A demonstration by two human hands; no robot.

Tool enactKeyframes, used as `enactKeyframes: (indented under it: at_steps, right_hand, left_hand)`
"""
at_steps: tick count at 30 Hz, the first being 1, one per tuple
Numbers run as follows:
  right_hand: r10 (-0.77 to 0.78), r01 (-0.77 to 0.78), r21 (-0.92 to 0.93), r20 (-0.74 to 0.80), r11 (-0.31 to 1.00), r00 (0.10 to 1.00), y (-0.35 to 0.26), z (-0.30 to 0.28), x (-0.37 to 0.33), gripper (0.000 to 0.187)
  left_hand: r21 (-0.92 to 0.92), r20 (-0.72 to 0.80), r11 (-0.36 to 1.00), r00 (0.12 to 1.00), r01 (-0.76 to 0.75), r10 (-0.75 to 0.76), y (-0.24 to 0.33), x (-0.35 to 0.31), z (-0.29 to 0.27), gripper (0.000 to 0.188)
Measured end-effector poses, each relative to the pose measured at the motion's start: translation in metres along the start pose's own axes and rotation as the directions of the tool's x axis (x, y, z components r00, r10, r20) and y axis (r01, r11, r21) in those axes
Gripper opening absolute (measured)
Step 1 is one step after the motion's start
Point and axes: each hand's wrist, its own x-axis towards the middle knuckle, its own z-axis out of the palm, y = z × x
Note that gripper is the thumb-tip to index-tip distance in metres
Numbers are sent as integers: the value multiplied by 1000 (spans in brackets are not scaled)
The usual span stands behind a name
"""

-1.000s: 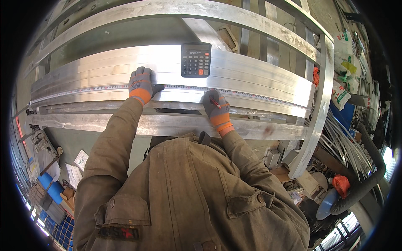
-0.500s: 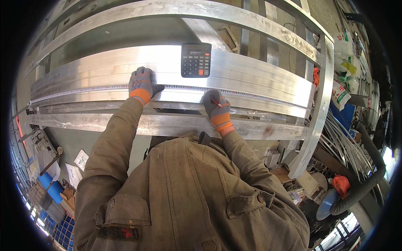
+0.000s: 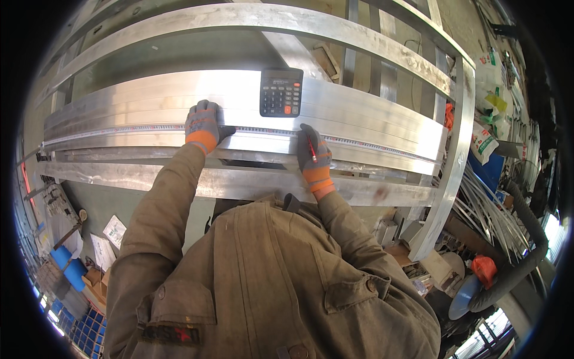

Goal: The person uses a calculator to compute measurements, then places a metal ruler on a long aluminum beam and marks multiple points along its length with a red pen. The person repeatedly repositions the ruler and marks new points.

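Observation:
My left hand (image 3: 204, 127), in a grey and orange work glove, lies over a steel measuring tape (image 3: 269, 131), thumb held out to the right along it. The tape is stretched lengthwise across flat silvery metal bars (image 3: 161, 93) laid side by side. My right hand (image 3: 316, 160), gloved the same way, is closed around a red pencil (image 3: 311, 148) beside the tape's lower edge. The pencil leans across the back of the fingers; its tip is hidden. A dark calculator (image 3: 281, 93) rests on the bars, above and between my hands.
A metal frame with long rails (image 3: 239, 15) surrounds the bars, its near rail (image 3: 149, 179) crossing before my body. Thin metal strips (image 3: 496, 209) and a dark flexible hose (image 3: 520, 251) are at the right. Paper sheets (image 3: 114, 231) lie at lower left.
My right hand has turned more upright and shifted slightly right, so the pencil now stands steeper. My left hand stays on the tape. The whole view has shifted slightly.

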Motion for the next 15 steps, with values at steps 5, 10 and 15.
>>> enactKeyframes:
  at_steps: [5, 10, 15]
  right_hand:
    - [-99, 102, -51, 57, 994, 994, 0, -2, 22, 30]
    - [-76, 108, -204, 157, 973, 985, -6, 10, 39, 36]
    - [-54, 78, -201, 123, 977, 991, -20, 4, 39, 33]
  left_hand:
    - [-6, -7, 1000, 1000, 4, -4, 0, -1, -1, 87]
    - [22, -30, 1000, 1000, -7, 7, 2, -4, -2, 81]
    - [-18, 2, 1000, 1000, -3, 3, 1, -2, -4, 84]
